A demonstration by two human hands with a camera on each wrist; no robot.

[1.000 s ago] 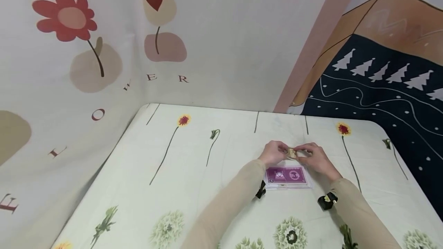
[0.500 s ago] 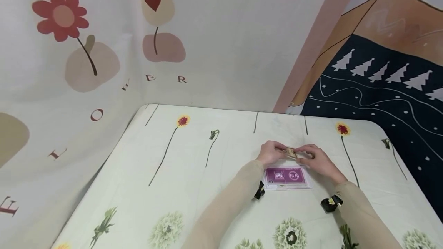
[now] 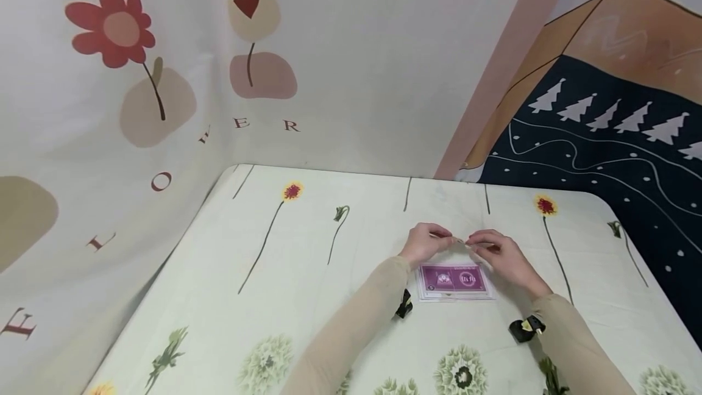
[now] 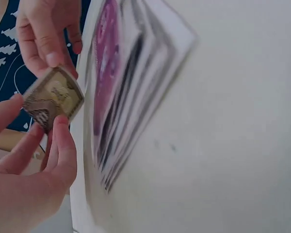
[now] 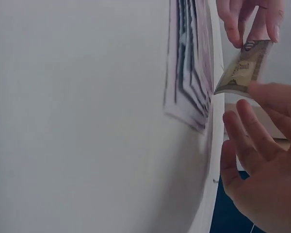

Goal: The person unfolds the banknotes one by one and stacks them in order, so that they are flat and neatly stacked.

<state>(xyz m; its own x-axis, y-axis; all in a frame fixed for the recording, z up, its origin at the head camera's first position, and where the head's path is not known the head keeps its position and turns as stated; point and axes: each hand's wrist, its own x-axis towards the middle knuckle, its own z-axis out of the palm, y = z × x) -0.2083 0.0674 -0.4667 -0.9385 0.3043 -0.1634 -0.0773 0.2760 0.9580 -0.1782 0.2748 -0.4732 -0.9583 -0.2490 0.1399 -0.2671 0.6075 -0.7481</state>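
Observation:
Between my two hands is a small brown-and-yellow banknote (image 4: 60,92), slightly bent. My left hand (image 3: 428,242) pinches one end between thumb and fingers. At the other end my right hand (image 3: 503,255) holds it with the thumb on its face, seen also in the right wrist view, where the banknote (image 5: 245,70) curves down toward a corner. From the head the note looks thin, almost edge-on. Just nearer to me than the hands lies a stack of banknotes (image 3: 455,279), a purple one on top; in the left wrist view its layers fan out slightly.
The stack rests on a white cloth (image 3: 329,309) printed with flowers, covering the table. A white curtain (image 3: 356,66) with flower prints hangs along the left and back. At the back right is a dark panel (image 3: 603,145) with white trees. Black cameras (image 3: 523,328) sit on the wrists.
The banknote has turned from showing its face to nearly edge-on in the head view. My left hand has shifted slightly left; the right hand shifted slightly right. The purple-topped stack stays put.

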